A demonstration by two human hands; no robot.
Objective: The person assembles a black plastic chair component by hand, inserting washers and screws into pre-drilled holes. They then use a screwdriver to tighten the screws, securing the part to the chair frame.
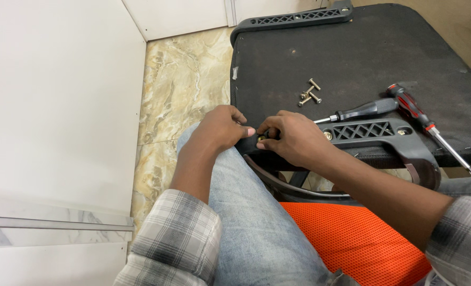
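Pinching a brass bolt [262, 138] at the armrest [376, 139] end, the right hand [293, 139] works while the left hand [219, 128] clamps the bracket. One bolt sits seated; three loose bolts [308, 92] and two screwdrivers [370, 110] wait on the seat [352, 53].

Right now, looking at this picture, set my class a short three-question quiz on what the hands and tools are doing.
1. True or false: the loose bolts lie on the dark seat board.
2. How many screwdrivers lie on the board? A) one B) two C) three
3. What do the left hand and right hand meet at?

Key
1. True.
2. B: a black-handled screwdriver and a red-and-black screwdriver.
3. A small brass-coloured fastener at the end of the black armrest.
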